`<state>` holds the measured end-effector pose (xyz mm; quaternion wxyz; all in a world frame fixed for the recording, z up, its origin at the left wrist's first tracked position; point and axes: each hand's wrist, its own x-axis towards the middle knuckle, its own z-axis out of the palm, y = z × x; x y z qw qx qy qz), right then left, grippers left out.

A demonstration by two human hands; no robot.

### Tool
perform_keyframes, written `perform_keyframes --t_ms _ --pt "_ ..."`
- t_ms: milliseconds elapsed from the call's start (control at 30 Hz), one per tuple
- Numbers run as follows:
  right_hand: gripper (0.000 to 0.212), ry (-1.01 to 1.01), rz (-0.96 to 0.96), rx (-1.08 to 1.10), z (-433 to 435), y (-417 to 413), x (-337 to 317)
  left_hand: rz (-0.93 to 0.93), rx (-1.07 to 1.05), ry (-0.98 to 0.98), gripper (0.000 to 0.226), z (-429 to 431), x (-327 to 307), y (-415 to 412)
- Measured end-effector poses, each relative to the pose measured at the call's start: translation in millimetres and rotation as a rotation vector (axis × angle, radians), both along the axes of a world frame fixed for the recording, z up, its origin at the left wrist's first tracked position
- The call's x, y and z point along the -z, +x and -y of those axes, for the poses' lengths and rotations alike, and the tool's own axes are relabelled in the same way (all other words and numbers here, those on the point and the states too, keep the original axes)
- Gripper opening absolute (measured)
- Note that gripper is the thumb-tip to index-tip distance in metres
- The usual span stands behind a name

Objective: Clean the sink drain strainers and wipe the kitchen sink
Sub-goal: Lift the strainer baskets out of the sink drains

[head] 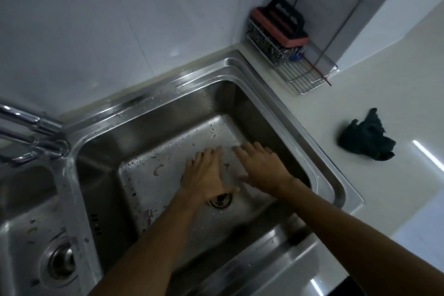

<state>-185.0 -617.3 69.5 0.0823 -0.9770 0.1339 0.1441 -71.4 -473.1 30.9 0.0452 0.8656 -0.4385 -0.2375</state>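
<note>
Both hands, left hand (pixel 204 173) and right hand (pixel 259 168), lie flat, open and empty at frame centre in the basin (pixel 153 113); scraps apparently being swept toward the drain (pixel 221 200); next, gathering them.

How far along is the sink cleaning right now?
Done: little that shows. In hand: left hand and right hand lie flat and bare on the right basin floor by its drain. Left: food scraps remain, the left basin strainer sits in place, and the dark cloth lies unused on the counter.
</note>
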Motion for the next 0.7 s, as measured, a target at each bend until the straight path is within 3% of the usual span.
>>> perform_keyframes --t_ms 233,400,500,700 --pt "0.054 -0.283 0.376 0.134 119 -24 -116 0.118 0.056 -0.345 0.125 150 -101 6" --pt "0.067 -0.464 0.292 0.205 194 -47 -131 0.166 0.105 -0.426 0.126 206 -120 -16" --pt "0.071 -0.442 0.195 0.164 213 -45 -116 0.204 0.133 -0.391 0.128 210 -113 -17" --pt "0.046 -0.458 0.275 -0.051 220 -40 -102 0.192 0.137 -0.397 0.123 191 -102 -14"
